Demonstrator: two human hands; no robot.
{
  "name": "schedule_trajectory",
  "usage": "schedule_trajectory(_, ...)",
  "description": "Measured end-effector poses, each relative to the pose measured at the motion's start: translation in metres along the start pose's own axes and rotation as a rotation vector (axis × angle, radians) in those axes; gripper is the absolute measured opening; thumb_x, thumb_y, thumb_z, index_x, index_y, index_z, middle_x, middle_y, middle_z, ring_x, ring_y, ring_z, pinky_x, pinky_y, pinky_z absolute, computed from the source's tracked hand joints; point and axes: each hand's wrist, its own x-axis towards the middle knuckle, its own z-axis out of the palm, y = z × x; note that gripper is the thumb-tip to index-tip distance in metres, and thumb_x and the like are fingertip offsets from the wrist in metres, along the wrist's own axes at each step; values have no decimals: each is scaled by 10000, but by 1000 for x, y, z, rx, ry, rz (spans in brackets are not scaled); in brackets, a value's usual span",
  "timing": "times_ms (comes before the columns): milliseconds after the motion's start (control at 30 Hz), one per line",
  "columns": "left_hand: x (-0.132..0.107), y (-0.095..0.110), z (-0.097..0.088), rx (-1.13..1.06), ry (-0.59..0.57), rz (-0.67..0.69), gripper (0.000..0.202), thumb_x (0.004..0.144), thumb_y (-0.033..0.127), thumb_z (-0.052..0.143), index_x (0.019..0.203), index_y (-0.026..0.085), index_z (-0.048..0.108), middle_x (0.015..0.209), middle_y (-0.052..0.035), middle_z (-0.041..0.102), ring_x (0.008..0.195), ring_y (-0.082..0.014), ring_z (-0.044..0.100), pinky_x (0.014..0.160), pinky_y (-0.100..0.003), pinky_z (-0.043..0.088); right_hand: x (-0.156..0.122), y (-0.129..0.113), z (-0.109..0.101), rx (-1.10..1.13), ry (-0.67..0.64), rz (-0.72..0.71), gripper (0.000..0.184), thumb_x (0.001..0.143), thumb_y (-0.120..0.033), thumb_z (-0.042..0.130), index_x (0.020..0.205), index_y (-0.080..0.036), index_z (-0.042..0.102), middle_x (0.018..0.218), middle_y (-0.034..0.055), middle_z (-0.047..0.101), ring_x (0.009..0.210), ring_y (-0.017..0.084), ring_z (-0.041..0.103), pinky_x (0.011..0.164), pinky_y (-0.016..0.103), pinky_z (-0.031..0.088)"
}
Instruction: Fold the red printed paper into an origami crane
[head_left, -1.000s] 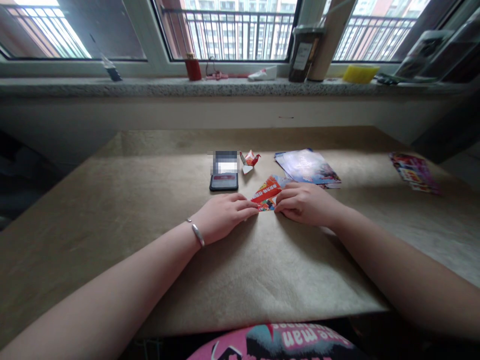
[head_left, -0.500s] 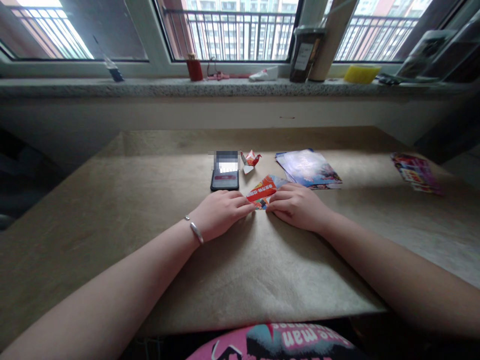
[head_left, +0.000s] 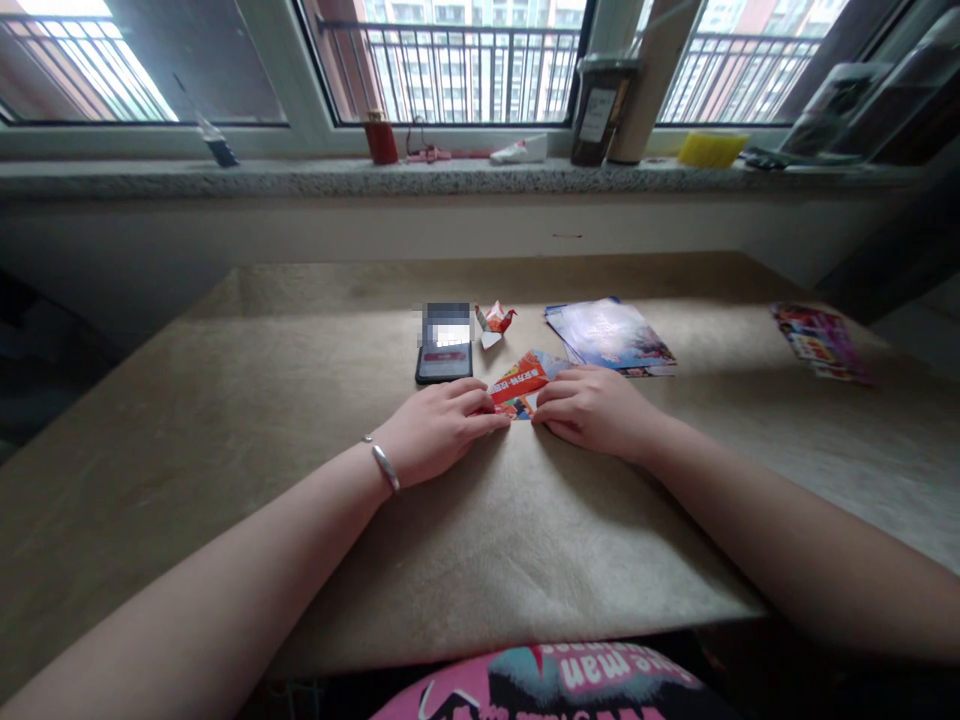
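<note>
A colourful printed paper (head_left: 520, 383), folded to a triangle with its point away from me, lies on the table between both hands. My left hand (head_left: 442, 420), a silver bangle at its wrist, presses fingers and thumb on the paper's left corner. On the right corner, the closed fingers of my right hand (head_left: 596, 408) cover part of the paper. The fold along the near edge shows between my fingertips. Just beyond the paper stands a small red and white origami crane (head_left: 495, 322). A phone (head_left: 444, 345) lies beyond my left hand, its screen partly blurred.
A stack of blue printed sheets (head_left: 611, 335) lies beyond my right hand. Farther right are red and purple printed papers (head_left: 819, 343). Along the windowsill (head_left: 465, 180) stand a red container (head_left: 381, 138), a dark canister (head_left: 596, 110) and a yellow block (head_left: 711, 149). The wooden table (head_left: 300, 350) ends near my lap.
The whole view has shifted slightly, so things appear a little farther left. Both hands stay on the folded paper with barely any movement.
</note>
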Motion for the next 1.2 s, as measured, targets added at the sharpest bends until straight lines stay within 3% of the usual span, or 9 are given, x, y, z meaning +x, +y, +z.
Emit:
schedule_trajectory(200,1,1,-2,-16,10,5,306,905,177,420,1163,234,573,1054,-73,596,1093,-198,498,903,-375,465,-4,2,-5,-3,-46,4,231,858,-213,463,821,-233,690,824,-4,685,745,146,564,717,297,393)
schedule_trajectory(433,1,1,-1,-30,13,-20,307,904,184,423,1161,240,580,999,-64,605,923,-169,540,797,-323,492,-7,5,-10,29,-53,16,239,816,-165,480,812,-246,705,823,-14,685,720,135,576,677,270,416)
schedule_trajectory(900,1,-2,1,-85,31,18,280,807,84,468,1041,162,601,1151,-41,611,1102,-187,507,936,-337,466,-2,0,14,179,61,41,235,879,-189,459,844,-208,690,861,39,667,794,147,569,764,279,435)
schedule_trajectory(1033,0,-2,2,-95,16,-3,339,842,116,452,1153,196,558,1167,-42,597,1056,-184,527,904,-354,479,1,-3,12,96,54,37,236,874,-199,455,839,-206,688,848,40,671,782,157,570,741,289,421)
schedule_trajectory(1200,0,0,3,-75,2,-12,329,855,139,449,1160,192,561,1170,-48,588,1053,-198,520,895,-366,479,1,-3,5,53,43,20,239,857,-200,468,803,-225,699,827,15,688,750,146,582,709,287,398)
